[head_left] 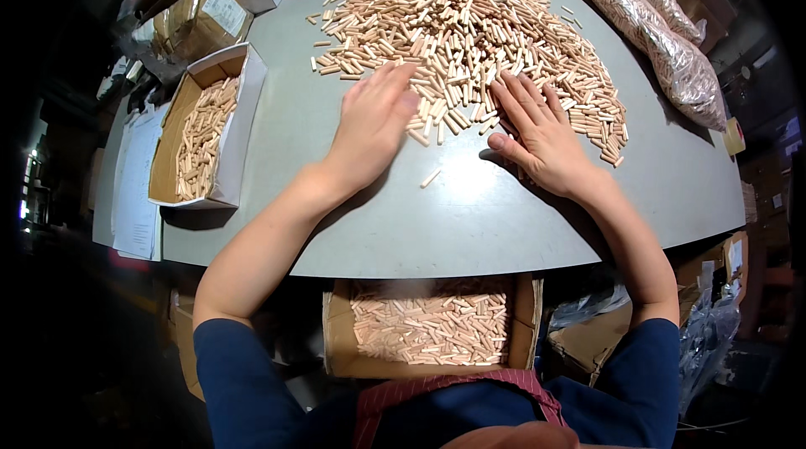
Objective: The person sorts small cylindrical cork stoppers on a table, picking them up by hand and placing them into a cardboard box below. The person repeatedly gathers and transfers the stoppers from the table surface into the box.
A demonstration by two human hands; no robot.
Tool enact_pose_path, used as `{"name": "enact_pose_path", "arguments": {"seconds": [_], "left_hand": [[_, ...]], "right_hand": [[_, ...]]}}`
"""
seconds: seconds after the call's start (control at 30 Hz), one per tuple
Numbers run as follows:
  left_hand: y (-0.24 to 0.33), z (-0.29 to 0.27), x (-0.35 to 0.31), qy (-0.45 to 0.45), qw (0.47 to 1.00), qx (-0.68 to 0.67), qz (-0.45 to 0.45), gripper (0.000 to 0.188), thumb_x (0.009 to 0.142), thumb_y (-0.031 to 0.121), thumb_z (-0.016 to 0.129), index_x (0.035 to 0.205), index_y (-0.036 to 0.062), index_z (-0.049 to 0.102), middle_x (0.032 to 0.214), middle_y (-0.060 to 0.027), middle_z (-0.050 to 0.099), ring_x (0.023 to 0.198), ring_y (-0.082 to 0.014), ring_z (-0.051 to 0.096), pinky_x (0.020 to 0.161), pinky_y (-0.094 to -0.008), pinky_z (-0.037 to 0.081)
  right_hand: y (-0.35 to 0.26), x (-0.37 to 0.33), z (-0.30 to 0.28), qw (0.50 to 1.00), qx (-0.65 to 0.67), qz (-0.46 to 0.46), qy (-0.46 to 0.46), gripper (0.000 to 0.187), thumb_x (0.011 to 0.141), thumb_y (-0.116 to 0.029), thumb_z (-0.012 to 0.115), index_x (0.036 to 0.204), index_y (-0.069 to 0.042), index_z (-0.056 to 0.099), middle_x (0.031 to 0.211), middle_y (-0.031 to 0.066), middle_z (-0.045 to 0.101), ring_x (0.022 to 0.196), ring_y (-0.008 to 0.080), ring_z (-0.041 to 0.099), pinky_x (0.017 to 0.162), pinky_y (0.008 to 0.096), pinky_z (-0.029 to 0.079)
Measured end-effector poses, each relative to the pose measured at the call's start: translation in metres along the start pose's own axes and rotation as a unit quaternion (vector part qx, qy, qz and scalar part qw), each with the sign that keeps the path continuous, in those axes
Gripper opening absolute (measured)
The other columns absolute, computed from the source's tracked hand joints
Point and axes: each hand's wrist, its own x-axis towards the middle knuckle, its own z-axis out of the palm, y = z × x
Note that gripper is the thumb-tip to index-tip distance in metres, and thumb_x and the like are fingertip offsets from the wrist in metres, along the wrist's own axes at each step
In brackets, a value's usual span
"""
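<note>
Both hands lie flat and open, palms down, on the near edge of a big pile of wooden dowels [470, 37] spread across the grey surface [336, 197]. The left hand [374, 126] covers the pile's near-left fringe, fingers together and gripping nothing; the right hand [537, 134] rests on the near-right fringe, fingers fanned over the pegs. One stray dowel [430, 178] lies just short of the pile, between the two hands.

Judging by how things lie, the sorting is partway — a box [432, 327] below the surface's near edge, well short of the pile, already holds a good layer of dowels, and a long white box [206, 130] to the pile's left is partly filled too. Most of the heap remains on the surface. Right of the pile lie clear bags [672, 46] of more pegs.
</note>
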Motion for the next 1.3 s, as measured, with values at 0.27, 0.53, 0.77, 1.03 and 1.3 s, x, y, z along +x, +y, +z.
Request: {"name": "enact_pose_path", "arguments": {"seconds": [0.27,0.53,0.77,1.03,1.3], "left_hand": [[0.012,0.008,-0.004,-0.035,0.997,0.064,-0.002,0.063,0.113,0.041,0.039,0.155,-0.0069,0.041,0.16,-0.0234,0.046,0.155,-0.0381,0.031,0.124,-0.0467,0.02],[0.013,0.011,-0.009,-0.055,0.997,0.047,-0.013,0.078,0.11,0.053,0.039,0.157,-0.0095,0.033,0.163,-0.0269,0.038,0.159,-0.04,0.021,0.125,-0.0539,0.011],[0.01,0.01,-0.01,-0.067,0.996,0.058,-0.009,0.082,0.109,0.058,0.038,0.159,-0.0073,0.031,0.165,-0.0288,0.034,0.16,-0.0414,0.018,0.125,-0.0563,0.008],[0.022,0.012,-0.021,-0.101,0.979,0.175,0.032,0.093,0.105,0.066,0.041,0.159,-0.009,0.029,0.166,-0.0325,0.028,0.16,-0.0436,0.014,0.125,-0.0612,0.005],[0.027,0.006,-0.018,-0.114,0.985,0.125,0.018,0.091,0.106,0.064,0.042,0.162,-0.0059,0.025,0.168,-0.0261,0.03,0.16,-0.0427,0.015,0.126,-0.0605,0.007]], "right_hand": [[-0.032,0.015,0.004,0.999,-0.016,-0.001,-0.032,0.082,0.107,-0.066,0.035,0.166,-0.01,0.028,0.175,0.0154,0.019,0.161,0.041,0.014,0.129,0.0578,0.007],[-0.08,0.034,0.021,0.996,-0.006,-0.083,0.037,0.084,0.106,-0.066,0.034,0.161,-0.004,0.037,0.169,0.0235,0.029,0.157,0.0471,0.023,0.125,0.0689,0.01],[-0.088,0.037,0.026,0.991,0.033,-0.123,0.027,0.079,0.105,-0.065,0.038,0.154,-0.003,0.05,0.169,0.0252,0.028,0.157,0.0473,0.021,0.123,0.0713,0.009],[-0.088,-0.002,0.001,0.997,0.0,-0.073,-0.029,0.089,0.104,-0.07,0.036,0.166,-0.007,0.024,0.169,0.0265,0.025,0.156,0.0516,0.019,0.123,0.0719,0.007],[-0.046,0.019,-0.007,0.955,0.282,-0.074,0.063,0.063,0.107,-0.044,0.055,0.154,-0.002,0.046,0.165,0.0231,0.035,0.152,0.0385,0.034,0.125,0.0567,0.021]]}}
